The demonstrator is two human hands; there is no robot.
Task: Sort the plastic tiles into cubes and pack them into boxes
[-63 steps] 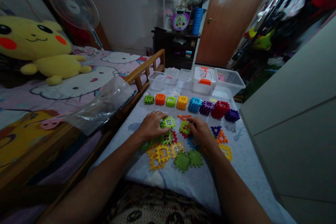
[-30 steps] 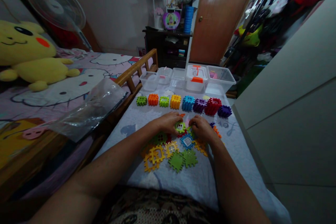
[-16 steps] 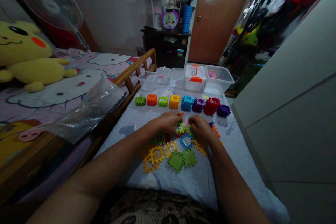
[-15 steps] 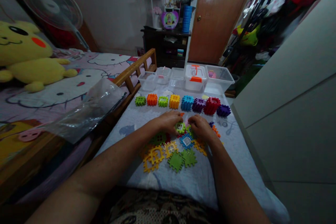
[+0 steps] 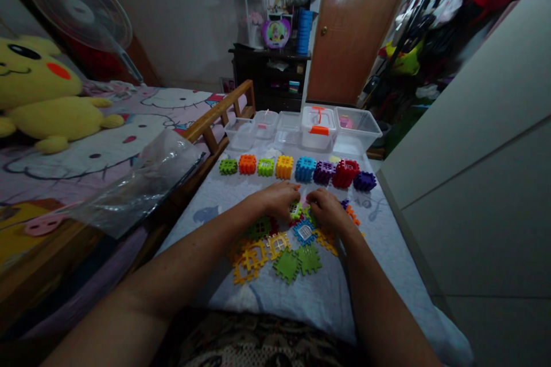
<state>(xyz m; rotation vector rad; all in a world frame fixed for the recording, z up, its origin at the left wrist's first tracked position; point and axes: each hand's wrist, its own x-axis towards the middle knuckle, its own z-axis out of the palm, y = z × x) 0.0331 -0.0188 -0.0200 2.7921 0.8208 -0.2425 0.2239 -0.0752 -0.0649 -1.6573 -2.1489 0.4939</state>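
Near edge: patterned fabric (image 5: 241,347) at the lap, then the cloth-covered bench (image 5: 400,272). Two solid green tiles (image 5: 287,265) overlap there, yellow frame tiles (image 5: 257,253) piled to their left, pale yellow window tile (image 5: 278,245) between. Just beyond: blue window tile (image 5: 305,233), lying flat.

Left hand (image 5: 279,199): fingers narrow, holding the light-green window tile (image 5: 294,210) at mid-bench, in front of the row of stacks. Right hand (image 5: 328,209): fingers bent down beside it, at a green piece (image 5: 307,212); can't tell if they grip it. Hands close together, slight gap. Orange pieces (image 5: 353,215) just right of the right hand.

Further back, eight stacks in a row, left to right: green (image 5: 228,167), orange, light green, yellow, blue, purple, red (image 5: 345,174), dark purple.

Behind those, clear plastic boxes (image 5: 240,135); one lidded box (image 5: 318,131) has orange latches. Open box at right end holds something pink.

Back of room: dark cabinet (image 5: 249,71), wooden door (image 5: 344,51).
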